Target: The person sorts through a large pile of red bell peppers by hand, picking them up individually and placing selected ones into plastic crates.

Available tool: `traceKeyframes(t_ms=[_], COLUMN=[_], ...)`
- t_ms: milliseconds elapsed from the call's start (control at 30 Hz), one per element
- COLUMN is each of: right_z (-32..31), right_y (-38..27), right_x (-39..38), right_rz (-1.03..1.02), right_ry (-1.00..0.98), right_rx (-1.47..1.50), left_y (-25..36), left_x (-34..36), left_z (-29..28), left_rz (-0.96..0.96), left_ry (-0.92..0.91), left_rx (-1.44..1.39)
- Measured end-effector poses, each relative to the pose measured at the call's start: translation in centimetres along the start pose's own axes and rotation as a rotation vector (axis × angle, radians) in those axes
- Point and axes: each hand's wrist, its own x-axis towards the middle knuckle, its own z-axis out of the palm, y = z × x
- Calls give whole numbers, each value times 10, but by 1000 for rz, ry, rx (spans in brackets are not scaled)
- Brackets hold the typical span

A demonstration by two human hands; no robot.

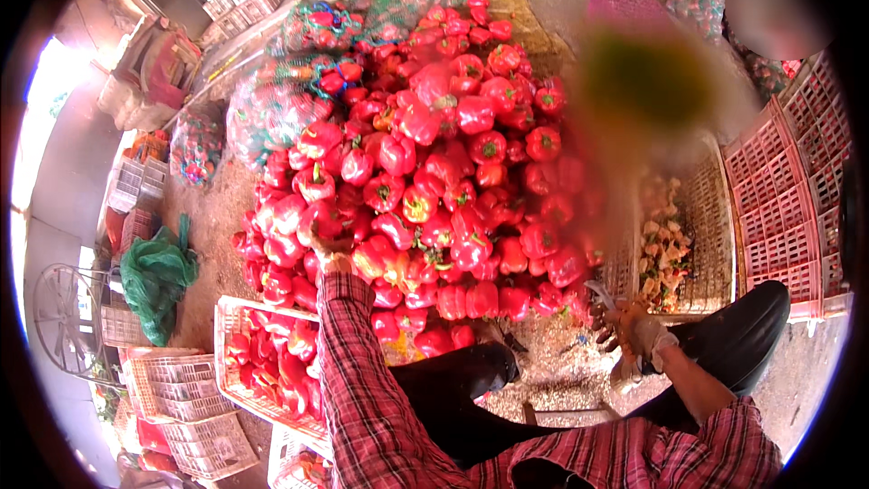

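Observation:
My left hand [333, 252] reaches into the near left side of a big heap of red bell peppers. Its fingers close around a red bell pepper [319, 219], partly hidden among the others. To the right of the heap, above my right knee, my right hand [635, 326] wears a pale, soiled glove. It grips a small knife [597, 292] whose light metal blade points toward the heap; the handle is hidden in the hand. Beside my left forearm stands a crate [224, 344] filled with red peppers.
At right, a long crate [724, 244] holds pale pepper scraps [665, 263], with stacked red crates [769, 172] beyond. Net sacks of peppers [272, 113] lie behind the heap at left. A green net [158, 276] and more crates [186, 385] stand left. A blurred smear covers the upper right.

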Motion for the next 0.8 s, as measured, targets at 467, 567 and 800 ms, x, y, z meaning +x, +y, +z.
traceKeyframes(t_ms=[467, 567, 800], right_z=[15, 26, -28], right_y=[5, -2, 30], right_x=[-11, -5, 11], right_rz=[-843, -937, -915], right_ry=[269, 125, 243], right_rx=[-823, -826, -1174], left_y=[-63, -98, -192], left_x=[-228, -347, -486], left_z=[50, 90, 136], left_rz=[-14, 105, 97], left_ry=[-419, -531, -839], left_rx=[30, 227, 520])
